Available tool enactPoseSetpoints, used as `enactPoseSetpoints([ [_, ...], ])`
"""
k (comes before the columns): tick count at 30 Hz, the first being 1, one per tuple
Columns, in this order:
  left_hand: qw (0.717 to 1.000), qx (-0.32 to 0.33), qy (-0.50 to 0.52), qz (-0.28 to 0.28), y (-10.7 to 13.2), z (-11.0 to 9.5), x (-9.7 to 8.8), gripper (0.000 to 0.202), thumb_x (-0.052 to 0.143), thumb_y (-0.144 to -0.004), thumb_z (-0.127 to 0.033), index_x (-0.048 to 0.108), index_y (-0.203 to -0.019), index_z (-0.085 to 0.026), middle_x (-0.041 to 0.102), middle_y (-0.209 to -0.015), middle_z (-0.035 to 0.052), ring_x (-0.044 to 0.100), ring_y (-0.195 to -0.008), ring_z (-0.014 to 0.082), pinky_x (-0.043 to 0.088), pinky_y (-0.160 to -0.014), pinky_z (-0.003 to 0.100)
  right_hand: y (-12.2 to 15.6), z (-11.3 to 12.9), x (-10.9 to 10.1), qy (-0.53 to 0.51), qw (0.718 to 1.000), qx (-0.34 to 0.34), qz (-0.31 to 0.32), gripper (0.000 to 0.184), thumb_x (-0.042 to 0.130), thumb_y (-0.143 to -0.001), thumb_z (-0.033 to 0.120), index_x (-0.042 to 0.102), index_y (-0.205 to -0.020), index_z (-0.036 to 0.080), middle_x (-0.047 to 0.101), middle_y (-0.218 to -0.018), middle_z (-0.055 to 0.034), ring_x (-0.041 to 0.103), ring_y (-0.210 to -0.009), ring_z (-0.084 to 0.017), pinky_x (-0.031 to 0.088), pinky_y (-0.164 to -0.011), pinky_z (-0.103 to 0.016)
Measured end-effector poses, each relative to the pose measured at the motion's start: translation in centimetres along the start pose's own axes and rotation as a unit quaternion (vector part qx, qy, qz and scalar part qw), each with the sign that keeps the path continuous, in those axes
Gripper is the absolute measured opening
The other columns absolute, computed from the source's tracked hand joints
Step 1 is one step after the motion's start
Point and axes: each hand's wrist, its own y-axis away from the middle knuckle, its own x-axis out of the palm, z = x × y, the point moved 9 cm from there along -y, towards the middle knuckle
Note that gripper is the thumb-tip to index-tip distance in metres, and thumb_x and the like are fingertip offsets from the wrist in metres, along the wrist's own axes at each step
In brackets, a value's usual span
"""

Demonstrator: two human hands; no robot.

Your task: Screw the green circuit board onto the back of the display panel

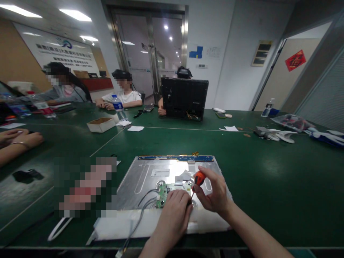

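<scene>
A screwdriver (199,178) with an orange and black handle is held in my right hand (216,191), its shaft slanting down to the right edge of a green circuit board (162,197). My left hand (176,211) rests over the lower right part of that board, fingers curled together beside the screwdriver's tip. What those fingers grip, if anything, is hidden. The board sits on a silver metal display panel (150,172) lying flat, with a blue strip board (174,158) along its far edge. Grey cables (142,211) run from the board's left side over the near edge.
A pixelated item with a white strap (60,227) lies left of the panel. Farther off are a cardboard box (101,124), a water bottle (119,108), white gloves (279,135) and a black monitor housing (185,98) gripped by another person. Two more people sit at the left.
</scene>
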Motion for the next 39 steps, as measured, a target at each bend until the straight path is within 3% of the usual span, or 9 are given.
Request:
enactPoseSetpoints([
  [13, 0.999, 0.001, 0.029, -0.031, 0.1, -0.4, -1.4, 0.021, 0.054, -0.076, -0.012, 0.053, -0.095, -0.020, 0.059, -0.097, 0.0059, 0.054, -0.094, 0.0244, 0.043, -0.086, 0.042, -0.1, -0.2, -0.2, 0.011, 1.000, 0.005, -0.006, 0.050, 0.051, -0.081, 0.014, 0.040, -0.130, 0.018, 0.062, -0.072, -0.0010, 0.062, -0.064, -0.017, 0.050, -0.056, -0.028],
  [17, 0.996, 0.018, 0.033, -0.082, 0.5, -0.7, -2.4, 0.032, 0.059, -0.077, -0.017, 0.052, -0.108, -0.020, 0.058, -0.107, 0.0088, 0.054, -0.100, 0.0260, 0.045, -0.088, 0.042, 0.0, -0.3, -0.3, 0.032, 0.999, 0.013, -0.005, 0.050, 0.049, -0.082, 0.015, 0.038, -0.130, 0.020, 0.063, -0.075, -0.0012, 0.062, -0.065, -0.017, 0.050, -0.057, -0.028],
  [22, 0.987, 0.049, 0.025, -0.153, 1.9, -0.9, -5.0, 0.027, 0.053, -0.086, -0.026, 0.050, -0.112, -0.021, 0.057, -0.111, 0.0094, 0.053, -0.104, 0.0252, 0.045, -0.089, 0.040, 0.1, -1.3, -0.5, 0.035, 0.999, 0.020, 0.001, 0.051, 0.045, -0.082, 0.011, 0.036, -0.131, 0.021, 0.058, -0.075, -0.0006, 0.057, -0.062, -0.016, 0.047, -0.053, -0.027],
  [26, 0.985, 0.003, -0.018, -0.173, 3.2, 1.5, -7.7, 0.028, 0.046, -0.091, -0.033, 0.048, -0.117, -0.021, 0.056, -0.117, 0.0105, 0.051, -0.110, 0.0260, 0.043, -0.093, 0.041, 0.1, -2.9, -0.3, 0.034, 0.998, 0.050, 0.017, 0.047, 0.041, -0.085, 0.011, 0.034, -0.130, 0.021, 0.054, -0.083, -0.0026, 0.052, -0.061, -0.013, 0.044, -0.052, -0.025],
  [30, 0.977, -0.081, -0.074, -0.181, 4.7, 6.0, -9.8, 0.036, 0.037, -0.093, -0.044, 0.051, -0.117, -0.021, 0.057, -0.117, 0.0111, 0.052, -0.110, 0.0280, 0.043, -0.093, 0.044, 0.8, -4.0, 0.2, 0.070, 0.990, 0.100, 0.066, 0.040, 0.041, -0.086, 0.013, 0.037, -0.126, 0.019, 0.056, -0.087, -0.0048, 0.052, -0.058, -0.012, 0.041, -0.050, -0.023],
  [32, 0.973, -0.116, -0.098, -0.174, 5.4, 8.1, -10.1, 0.042, 0.033, -0.092, -0.048, 0.053, -0.115, -0.019, 0.057, -0.116, 0.0115, 0.053, -0.108, 0.0286, 0.044, -0.092, 0.045, 1.9, -4.7, 0.8, 0.109, 0.975, 0.147, 0.128, 0.035, 0.045, -0.085, 0.015, 0.044, -0.121, 0.018, 0.061, -0.082, -0.0039, 0.054, -0.055, -0.013, 0.042, -0.051, -0.024],
  [35, 0.963, -0.165, -0.139, -0.162, 6.5, 10.5, -10.2, 0.048, 0.031, -0.091, -0.049, 0.053, -0.116, -0.014, 0.058, -0.114, 0.0140, 0.053, -0.108, 0.0294, 0.043, -0.093, 0.046, 4.8, -6.1, 1.6, 0.174, 0.917, 0.255, 0.253, 0.023, 0.051, -0.082, 0.017, 0.058, -0.104, 0.020, 0.067, -0.076, -0.0031, 0.062, -0.062, -0.018, 0.045, -0.058, -0.027],
  [37, 0.954, -0.192, -0.175, -0.148, 7.1, 11.4, -10.1, 0.050, 0.029, -0.091, -0.047, 0.055, -0.115, -0.012, 0.057, -0.115, 0.0158, 0.052, -0.109, 0.0308, 0.043, -0.093, 0.047, 6.8, -6.6, 1.7, 0.209, 0.875, 0.302, 0.315, 0.020, 0.052, -0.080, 0.015, 0.062, -0.096, 0.021, 0.070, -0.085, -0.0045, 0.065, -0.073, -0.021, 0.047, -0.064, -0.029],
  [39, 0.947, -0.208, -0.209, -0.129, 7.6, 11.9, -9.9, 0.050, 0.029, -0.090, -0.045, 0.057, -0.114, -0.012, 0.056, -0.118, 0.0167, 0.051, -0.111, 0.0316, 0.042, -0.094, 0.047, 8.4, -6.7, 1.5, 0.230, 0.847, 0.329, 0.349, 0.027, 0.053, -0.077, 0.012, 0.064, -0.099, 0.023, 0.070, -0.101, -0.0055, 0.066, -0.085, -0.022, 0.049, -0.071, -0.032],
])
